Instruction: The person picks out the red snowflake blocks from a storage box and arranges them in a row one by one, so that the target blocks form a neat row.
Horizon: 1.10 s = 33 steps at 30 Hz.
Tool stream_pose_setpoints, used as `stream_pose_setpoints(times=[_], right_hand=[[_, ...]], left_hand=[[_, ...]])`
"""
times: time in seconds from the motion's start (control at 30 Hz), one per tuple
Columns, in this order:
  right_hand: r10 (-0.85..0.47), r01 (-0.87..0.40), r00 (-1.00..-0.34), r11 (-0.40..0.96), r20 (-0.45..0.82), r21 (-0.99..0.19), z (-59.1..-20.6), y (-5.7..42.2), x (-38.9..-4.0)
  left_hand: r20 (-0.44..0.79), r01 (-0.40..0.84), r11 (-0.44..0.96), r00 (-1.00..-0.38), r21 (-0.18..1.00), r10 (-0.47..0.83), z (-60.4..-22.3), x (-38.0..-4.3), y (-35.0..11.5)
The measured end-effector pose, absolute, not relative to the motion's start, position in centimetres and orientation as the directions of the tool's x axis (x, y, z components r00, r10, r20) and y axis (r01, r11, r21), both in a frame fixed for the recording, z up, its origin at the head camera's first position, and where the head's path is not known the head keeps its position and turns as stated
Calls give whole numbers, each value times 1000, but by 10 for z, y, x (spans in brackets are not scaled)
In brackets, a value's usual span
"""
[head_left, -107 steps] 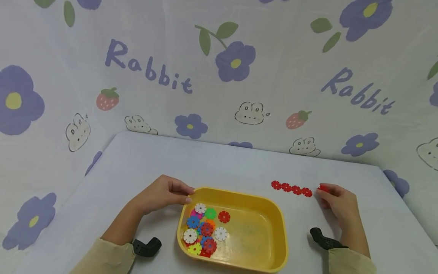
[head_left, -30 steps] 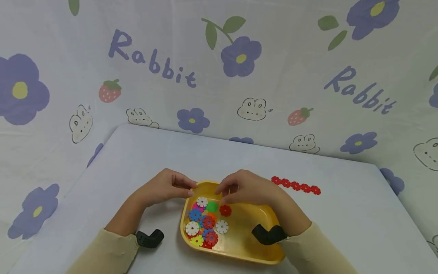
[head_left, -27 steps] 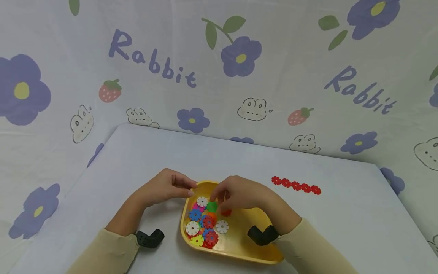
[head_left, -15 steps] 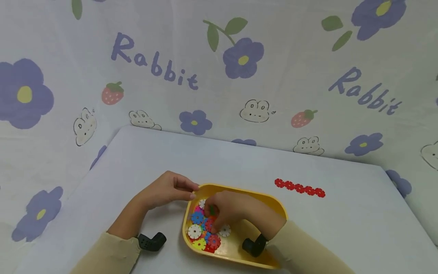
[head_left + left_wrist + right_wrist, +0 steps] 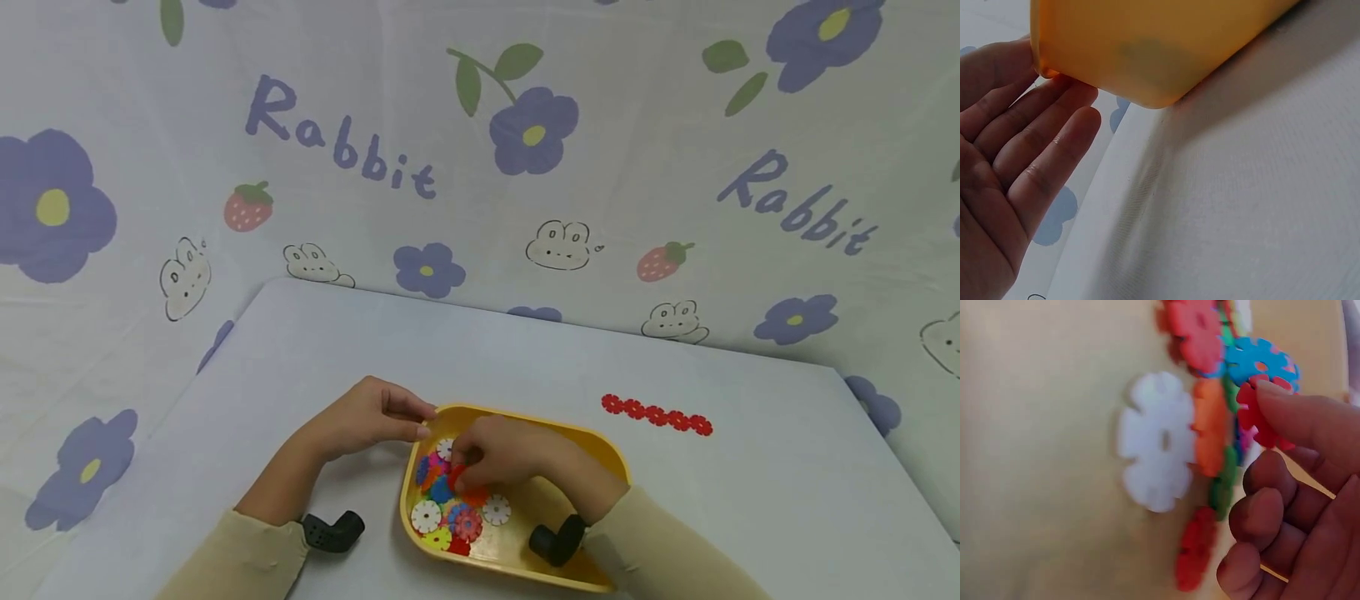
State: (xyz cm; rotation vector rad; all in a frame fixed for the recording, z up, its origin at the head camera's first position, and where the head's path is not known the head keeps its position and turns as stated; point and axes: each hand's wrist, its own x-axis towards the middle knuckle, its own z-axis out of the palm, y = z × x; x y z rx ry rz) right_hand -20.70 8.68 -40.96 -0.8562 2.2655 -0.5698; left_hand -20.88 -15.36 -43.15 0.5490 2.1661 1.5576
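Observation:
A yellow plastic tray (image 5: 517, 575) stands on the white table. My left hand (image 5: 375, 421) pinches its rim at the far left corner; in the left wrist view the thumb and fingers of that hand (image 5: 1016, 144) meet at the rim. Inside the tray, my right hand (image 5: 502, 454) pinches a red snowflake disc (image 5: 1254, 415) between thumb and forefinger. Around it lie loose snowflake discs, among them a white disc (image 5: 1160, 440), a blue disc (image 5: 1247, 359) and an orange disc (image 5: 1210, 425). The right forearm covers part of the tray.
To the right, beyond the tray, a row of several joined red discs (image 5: 656, 415) lies on the table (image 5: 750, 483). A patterned cloth (image 5: 480, 208) hangs behind the table. Black wrist mounts (image 5: 333, 531) jut from both sleeves.
A fifth red disc, earlier in my right hand, now sits at the row's right end. The right hand moved left into the tray and took a red disc, shifting the pile. Left hand stays at the rim.

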Motion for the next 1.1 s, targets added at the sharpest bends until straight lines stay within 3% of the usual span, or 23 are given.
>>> stream_pose_setpoints(times=[0.3, 0.73, 1.1], right_hand=[[-734, -389, -595, 619, -327, -682, -387, 99, -209], [-598, -320, -797, 541, -88, -778, -340, 162, -202], [-376, -287, -921, 489, 98, -824, -345, 244, -182]], left_hand=[[-103, 78, 305, -839, 949, 535, -430, -208, -152], [-115, 74, 327, -845, 942, 522, -430, -207, -153], [-126, 72, 349, -848, 934, 514, -431, -208, -152]])
